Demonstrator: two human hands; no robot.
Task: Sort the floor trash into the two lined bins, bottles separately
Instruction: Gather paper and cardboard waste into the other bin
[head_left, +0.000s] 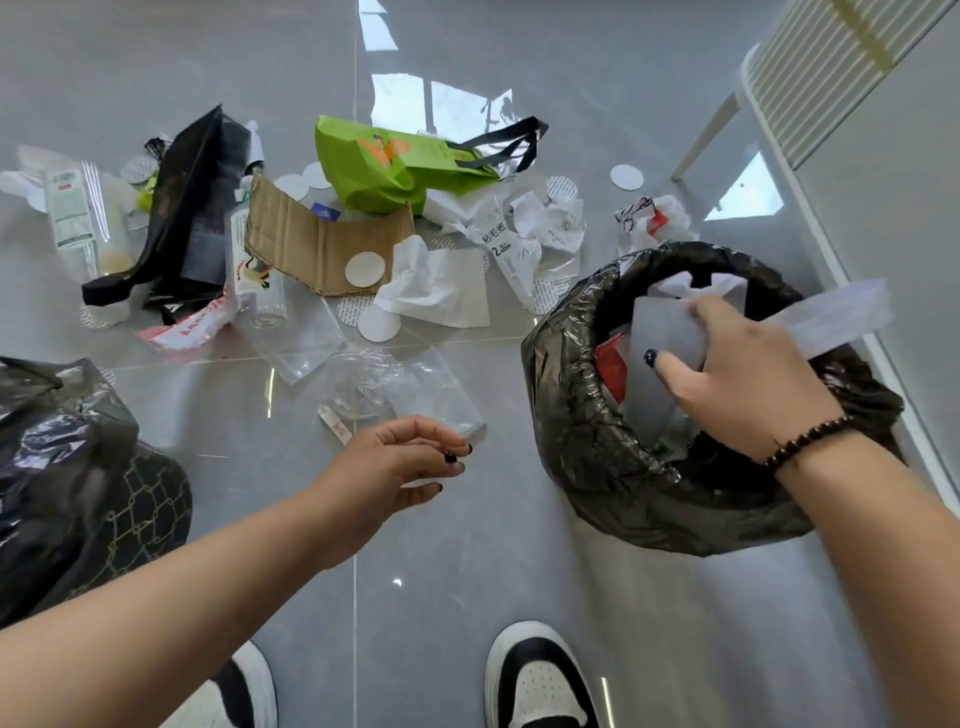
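Black liner wraps the right bin (597, 441), and every place below is given from it. Over its mouth the right hand (748, 379) grips a wad of white paper (670, 332), fingers curled round it, with a long strip (841, 312) trailing out past the far rim. The left hand (405, 462) hangs just left of the bin, above the floor, fingers loosely curled and nothing visibly held; its fingertips are close to a clear plastic bag (431, 395). That bag looks feather-light, limp and slick, so pinching an edge or corner should serve better than a flat grab. Further left and beyond lies the main pile: cardboard (311, 239), tissue (431, 286), a green bag (384, 171). The cardboard seems stiff and would lift by one edge. A clear bottle (265, 291) lies by the cardboard; likely light and smooth, best taken round the body, and bound for the other bin (67, 467), far left.
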